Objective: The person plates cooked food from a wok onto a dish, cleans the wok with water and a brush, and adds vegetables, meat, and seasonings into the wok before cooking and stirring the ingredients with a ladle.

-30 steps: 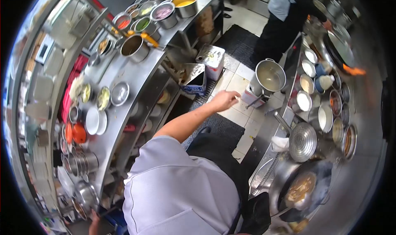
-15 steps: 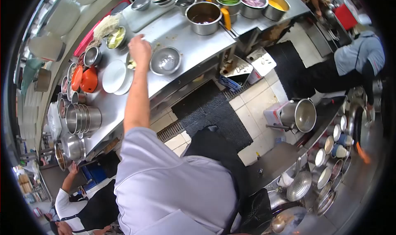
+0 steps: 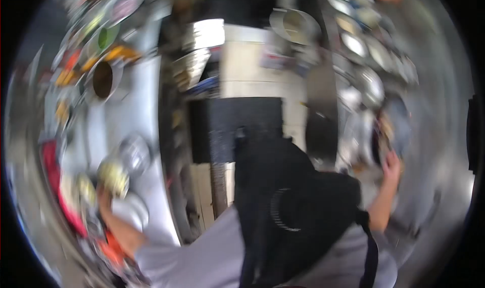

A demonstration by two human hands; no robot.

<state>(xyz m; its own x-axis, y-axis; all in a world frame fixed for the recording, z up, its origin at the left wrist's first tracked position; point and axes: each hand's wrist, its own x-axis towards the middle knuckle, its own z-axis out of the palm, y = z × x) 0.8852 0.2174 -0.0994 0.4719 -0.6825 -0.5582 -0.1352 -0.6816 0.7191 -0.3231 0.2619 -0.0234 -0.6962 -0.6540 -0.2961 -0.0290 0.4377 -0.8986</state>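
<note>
The view is smeared by motion. At the left counter, my left hand (image 3: 105,197) is closed on the near edge of a bowl of pale yellow-green food (image 3: 114,178); its separate fingers are blurred. Close by stand an empty metal bowl (image 3: 135,155), a second bowl of similar food (image 3: 86,188) and white plates (image 3: 132,211). On the right side, my right hand (image 3: 392,164) is closed around the handle of a ladle (image 3: 385,131), whose lower part reaches into a dark wok (image 3: 399,121).
A pot with a brown interior (image 3: 103,80) and several food containers stand up the left counter. A large pot (image 3: 295,26) is beyond the black floor mat (image 3: 245,118). Several containers (image 3: 353,44) line the right side.
The view has turned, and the wok is nearer the middle of the right side. My left hand has come to the bowl's near edge. My right hand has come into view on the ladle.
</note>
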